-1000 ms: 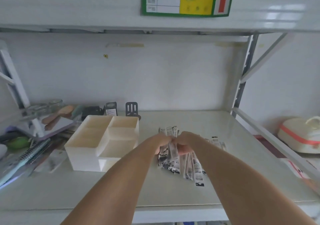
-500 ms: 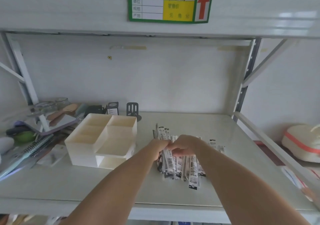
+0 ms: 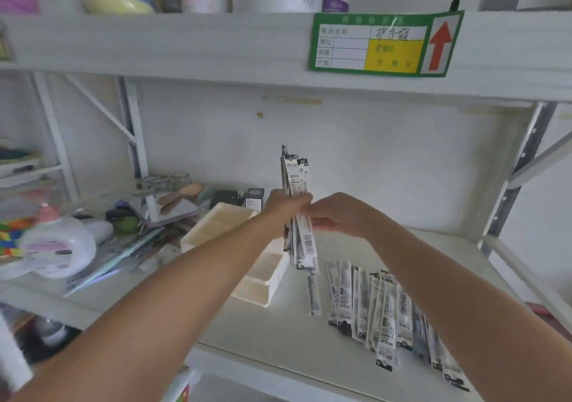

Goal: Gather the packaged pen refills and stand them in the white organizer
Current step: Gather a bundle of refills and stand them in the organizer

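Note:
A bundle of packaged pen refills (image 3: 299, 216) is held upright in the air above the shelf, over the right side of the white organizer (image 3: 216, 225). My left hand (image 3: 283, 208) grips the bundle at its middle. My right hand (image 3: 337, 217) pinches the same bundle from the right. One refill hangs lower than the others out of the bundle's bottom. Several more packaged refills (image 3: 380, 305) lie side by side on the shelf (image 3: 263, 333), to the right of the organizer. My left forearm hides much of the organizer.
Clutter fills the shelf's left: a white bottle (image 3: 58, 246), a comb (image 3: 136, 243), a mirror (image 3: 173, 209), glass jars (image 3: 167, 181). A green label (image 3: 383, 45) is stuck on the upper shelf's edge. Metal uprights stand at right (image 3: 510, 185).
Both hands have lifted a bundle of refills off the pile and raised it upright. The camera view has swung left and up, so the remaining refills now lie at lower right.

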`<state>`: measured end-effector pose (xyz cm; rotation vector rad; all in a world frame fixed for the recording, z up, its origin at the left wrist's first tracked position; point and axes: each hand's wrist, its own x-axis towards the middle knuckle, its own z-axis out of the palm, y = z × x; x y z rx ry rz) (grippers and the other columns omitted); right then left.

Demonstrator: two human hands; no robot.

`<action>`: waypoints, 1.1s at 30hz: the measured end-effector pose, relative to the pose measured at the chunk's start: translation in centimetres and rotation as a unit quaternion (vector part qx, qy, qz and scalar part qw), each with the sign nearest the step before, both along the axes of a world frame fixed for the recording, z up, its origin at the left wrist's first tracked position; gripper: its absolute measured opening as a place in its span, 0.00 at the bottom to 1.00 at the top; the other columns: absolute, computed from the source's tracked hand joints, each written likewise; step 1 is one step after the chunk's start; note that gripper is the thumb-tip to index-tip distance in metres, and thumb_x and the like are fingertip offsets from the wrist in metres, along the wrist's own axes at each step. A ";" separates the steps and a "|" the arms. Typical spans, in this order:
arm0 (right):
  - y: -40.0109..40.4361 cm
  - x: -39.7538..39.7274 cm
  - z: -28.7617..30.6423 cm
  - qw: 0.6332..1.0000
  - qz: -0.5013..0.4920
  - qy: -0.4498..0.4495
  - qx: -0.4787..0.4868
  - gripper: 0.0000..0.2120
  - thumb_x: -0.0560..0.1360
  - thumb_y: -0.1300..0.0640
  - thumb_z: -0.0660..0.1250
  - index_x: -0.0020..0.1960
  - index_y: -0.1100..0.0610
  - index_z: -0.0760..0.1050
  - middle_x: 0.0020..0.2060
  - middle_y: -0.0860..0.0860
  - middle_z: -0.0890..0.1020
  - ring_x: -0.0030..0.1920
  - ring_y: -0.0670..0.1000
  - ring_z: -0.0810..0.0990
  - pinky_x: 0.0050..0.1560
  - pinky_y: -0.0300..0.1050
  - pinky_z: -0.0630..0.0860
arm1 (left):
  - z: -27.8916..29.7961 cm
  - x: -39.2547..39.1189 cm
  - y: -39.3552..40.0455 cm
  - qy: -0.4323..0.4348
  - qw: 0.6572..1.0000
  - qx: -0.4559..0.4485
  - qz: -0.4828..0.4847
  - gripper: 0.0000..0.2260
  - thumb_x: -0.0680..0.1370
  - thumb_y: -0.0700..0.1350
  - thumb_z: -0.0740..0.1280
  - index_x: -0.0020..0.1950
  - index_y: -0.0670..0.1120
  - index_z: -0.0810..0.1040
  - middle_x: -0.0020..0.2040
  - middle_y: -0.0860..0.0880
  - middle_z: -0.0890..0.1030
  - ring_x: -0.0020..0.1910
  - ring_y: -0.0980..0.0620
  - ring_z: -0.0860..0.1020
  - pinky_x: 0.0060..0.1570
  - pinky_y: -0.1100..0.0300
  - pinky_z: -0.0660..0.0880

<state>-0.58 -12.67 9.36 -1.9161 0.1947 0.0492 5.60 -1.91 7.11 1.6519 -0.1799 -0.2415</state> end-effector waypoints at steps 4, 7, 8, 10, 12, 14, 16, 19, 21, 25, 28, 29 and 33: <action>4.1 3.3 0.5 0.993 -0.039 -0.051 -0.098 0.12 0.71 0.54 0.69 0.42 0.64 0.78 0.43 0.66 0.80 0.40 0.57 0.81 0.50 0.45 0.80 | 2.3 2.1 3.8 -0.102 0.993 -0.021 0.049 0.05 0.67 0.39 0.66 0.33 0.48 0.73 0.30 0.49 0.77 0.34 0.48 0.78 0.36 0.63 0.76; 7.5 5.8 0.3 0.985 -0.038 -0.086 -0.144 0.16 0.71 0.55 0.68 0.28 0.58 0.68 0.31 0.58 0.75 0.31 0.52 0.75 0.34 0.38 0.74 | 3.1 4.2 6.5 -0.188 0.980 -0.010 0.069 0.10 0.70 0.39 0.68 0.33 0.51 0.72 0.30 0.54 0.76 0.30 0.58 0.75 0.21 0.75 0.71; 8.4 6.8 0.1 0.983 -0.041 -0.100 -0.146 0.17 0.71 0.56 0.68 0.27 0.57 0.67 0.32 0.58 0.74 0.33 0.52 0.75 0.35 0.40 0.72 | 3.1 5.1 7.2 -0.203 0.976 -0.016 0.074 0.10 0.70 0.39 0.68 0.33 0.51 0.72 0.31 0.54 0.76 0.30 0.59 0.74 0.21 0.75 0.70; 10.0 8.6 0.0 0.979 -0.041 -0.130 -0.154 0.17 0.71 0.56 0.67 0.26 0.59 0.68 0.34 0.59 0.74 0.37 0.52 0.74 0.38 0.43 0.70 | 2.9 7.0 8.6 -0.214 0.972 -0.024 0.093 0.11 0.70 0.40 0.69 0.33 0.52 0.71 0.32 0.54 0.76 0.30 0.59 0.75 0.26 0.69 0.72; 11.1 10.2 -0.1 0.977 -0.038 -0.131 -0.161 0.14 0.71 0.55 0.67 0.35 0.66 0.78 0.35 0.58 0.75 0.38 0.52 0.74 0.41 0.47 0.74 | 2.5 9.0 9.5 -0.215 0.971 -0.027 0.105 0.11 0.70 0.40 0.70 0.33 0.51 0.71 0.31 0.53 0.76 0.31 0.58 0.75 0.30 0.66 0.71; 11.8 11.9 -0.6 0.981 -0.040 -0.116 -0.152 0.17 0.72 0.55 0.67 0.47 0.70 0.79 0.37 0.58 0.77 0.40 0.52 0.76 0.51 0.52 0.77 | 1.9 10.8 10.1 -0.208 0.973 -0.020 0.101 0.08 0.71 0.40 0.69 0.35 0.50 0.73 0.32 0.52 0.76 0.32 0.55 0.75 0.34 0.64 0.71; 12.3 13.2 -1.1 0.982 -0.039 -0.102 -0.155 0.14 0.72 0.56 0.68 0.44 0.69 0.78 0.37 0.58 0.75 0.40 0.53 0.75 0.51 0.51 0.77 | 1.1 12.5 10.4 -0.200 0.976 -0.009 0.080 0.05 0.71 0.41 0.69 0.41 0.46 0.74 0.34 0.50 0.77 0.35 0.52 0.76 0.39 0.62 0.71; 12.0 14.7 -2.2 0.977 -0.052 -0.085 -0.189 0.11 0.72 0.55 0.67 0.40 0.64 0.78 0.34 0.57 0.74 0.36 0.51 0.73 0.36 0.40 0.70 | -0.4 14.1 10.3 -0.176 0.981 -0.016 0.076 0.06 0.71 0.45 0.70 0.45 0.47 0.76 0.33 0.53 0.79 0.32 0.54 0.78 0.34 0.66 0.72; 11.5 15.2 -3.1 0.973 -0.060 -0.071 -0.212 0.15 0.72 0.54 0.68 0.46 0.68 0.79 0.34 0.58 0.77 0.34 0.50 0.73 0.35 0.39 0.68 | -1.8 14.7 10.4 -0.174 0.983 -0.023 0.062 0.05 0.71 0.46 0.70 0.42 0.48 0.76 0.27 0.57 0.79 0.28 0.61 0.78 0.22 0.72 0.71; 10.7 15.3 -4.7 0.950 -0.021 -0.030 -0.311 0.12 0.71 0.52 0.69 0.36 0.61 0.78 0.25 0.48 0.77 0.25 0.42 0.71 0.30 0.32 0.66 | -4.5 15.4 10.3 -0.147 0.984 -0.022 -0.094 0.07 0.71 0.44 0.71 0.47 0.49 0.77 0.39 0.55 0.81 0.43 0.54 0.82 0.33 0.72 0.74; 10.5 15.7 -5.6 0.948 -0.050 -0.015 -0.314 0.08 0.69 0.55 0.72 0.33 0.54 0.76 0.17 0.44 0.74 0.18 0.38 0.69 0.24 0.27 0.63 | -5.2 15.4 10.4 -0.168 0.975 0.004 -0.144 0.12 0.70 0.46 0.72 0.51 0.50 0.76 0.41 0.58 0.80 0.40 0.62 0.79 0.35 0.72 0.74; 10.8 15.7 -5.8 0.942 -0.055 -0.018 -0.329 0.04 0.69 0.55 0.72 0.42 0.55 0.80 0.22 0.43 0.76 0.22 0.38 0.70 0.27 0.27 0.65 | -5.2 15.6 10.7 -0.165 0.974 0.018 -0.151 0.14 0.70 0.47 0.72 0.53 0.50 0.75 0.41 0.59 0.80 0.41 0.61 0.78 0.38 0.68 0.76; 11.2 15.8 -7.3 0.906 -0.073 -0.003 -0.417 0.29 0.65 0.49 0.73 0.63 0.57 0.73 0.58 0.54 0.77 0.59 0.52 0.75 0.61 0.45 0.72 | -5.1 15.8 11.5 -0.198 0.945 0.113 -0.236 0.20 0.70 0.40 0.73 0.61 0.43 0.76 0.55 0.47 0.82 0.54 0.49 0.80 0.59 0.51 0.77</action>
